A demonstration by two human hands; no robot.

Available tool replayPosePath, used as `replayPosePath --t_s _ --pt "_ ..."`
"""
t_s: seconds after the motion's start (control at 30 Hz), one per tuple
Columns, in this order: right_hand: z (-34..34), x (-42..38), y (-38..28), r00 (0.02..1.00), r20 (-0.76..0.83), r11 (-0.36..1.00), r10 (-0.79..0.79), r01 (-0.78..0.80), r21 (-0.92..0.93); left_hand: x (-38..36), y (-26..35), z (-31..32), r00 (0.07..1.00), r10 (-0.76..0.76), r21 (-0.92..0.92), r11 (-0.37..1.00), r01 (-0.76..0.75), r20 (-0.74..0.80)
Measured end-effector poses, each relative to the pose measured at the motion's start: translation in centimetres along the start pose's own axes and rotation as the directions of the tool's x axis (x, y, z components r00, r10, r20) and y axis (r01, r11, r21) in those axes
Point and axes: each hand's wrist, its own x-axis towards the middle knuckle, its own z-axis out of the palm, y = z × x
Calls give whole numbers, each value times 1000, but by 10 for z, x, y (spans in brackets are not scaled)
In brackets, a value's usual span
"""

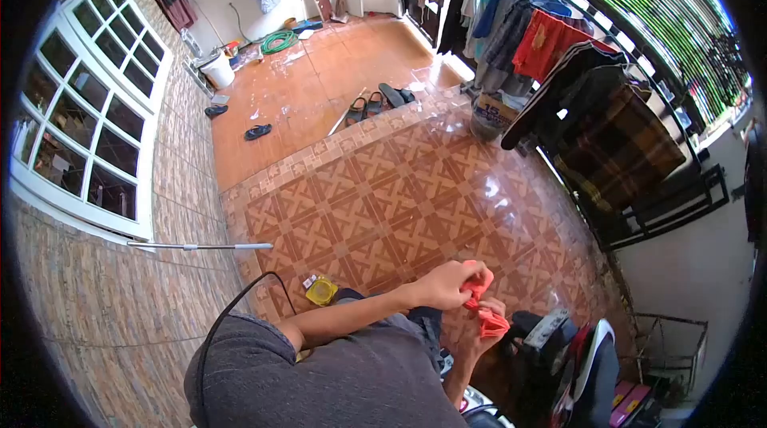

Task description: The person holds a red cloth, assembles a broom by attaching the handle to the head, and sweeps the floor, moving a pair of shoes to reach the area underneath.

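Note:
A coral-orange cloth (493,324) is bunched up between my two hands, low and right of the middle of the view. My left hand (444,285) comes in from the left with its fingers closed around the upper part of the cloth. Just below it, my right hand (482,342) grips the lower part, its forearm partly hidden by my grey shirt (335,384). Between the hands the cloth looks narrow and pinched. Its full shape is hidden in the folds and fingers.
A motorbike (587,364) stands close on the right. Clothes (551,45) hang along the railing, above a bucket (491,116). Left are a pole (200,247) and a yellow container (321,291). Sandals (365,106) lie by the tiled step (319,152).

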Motion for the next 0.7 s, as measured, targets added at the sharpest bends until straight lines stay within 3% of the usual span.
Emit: replayPosePath --t_s 0.07,0.1,0.17,0.27,0.33,0.37,0.47,0.57,0.6,0.7 --pt "-16 22 -16 943 25 871 -332 316 -376 16 27 10 990 101 127 985 -113 97" --pt "10 95 2 907 -8 859 -421 396 -326 74 20 -27 990 83 288 951 -113 116" --pt "-12 158 -18 786 27 698 -618 564 -441 131 35 -14 969 198 396 886 -241 147" --pt "-57 223 -13 847 -141 850 -512 476 -225 218 72 -8 946 250 381 870 -312 206" --pt "-79 256 -4 841 -232 869 -490 449 -207 274 86 -1 916 271 356 858 -369 297" --pt "-92 272 -6 828 -284 874 -483 438 -210 300 88 8 900 254 358 852 -382 355" --pt "-134 322 -49 767 -289 770 -573 384 -509 369 112 37 846 363 31 913 -406 390" --pt "-186 351 -51 742 -354 783 -570 361 -506 429 102 70 852 221 -27 971 -237 475" --pt "-199 356 -46 763 -383 821 -521 325 -470 447 111 81 824 237 -81 970 -229 514" --pt "-232 363 -36 759 -498 883 -420 215 -418 488 125 115 732 185 -1 970 -243 655"
